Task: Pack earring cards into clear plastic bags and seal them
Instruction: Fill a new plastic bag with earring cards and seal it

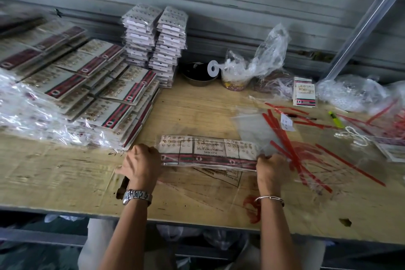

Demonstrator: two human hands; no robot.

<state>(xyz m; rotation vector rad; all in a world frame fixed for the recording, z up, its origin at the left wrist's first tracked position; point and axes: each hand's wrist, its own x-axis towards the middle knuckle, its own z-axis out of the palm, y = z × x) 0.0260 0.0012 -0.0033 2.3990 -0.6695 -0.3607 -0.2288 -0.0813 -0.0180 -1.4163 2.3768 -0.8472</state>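
Observation:
A clear plastic bag (pixel 208 151) with black printed warning text lies across the wooden table near its front edge; earring cards with rows of studs and dark red stripes fill it. My left hand (pixel 142 165) grips the bag's left end with curled fingers. My right hand (pixel 270 167) pinches its right end, where the clear flap sticks out. More empty clear bags (pixel 256 125) lie just behind the right end, and another printed bag (pixel 221 176) lies flat under the filled one.
Loose earring cards (pixel 105 96) in overlapping rows cover the left, partly under crinkled plastic. Two tall stacks of bagged white cards (pixel 155 41) stand at the back. A metal bowl (pixel 198 75), a bagged cup, one single card (pixel 304 92) and several red strips (pixel 295 149) lie at right.

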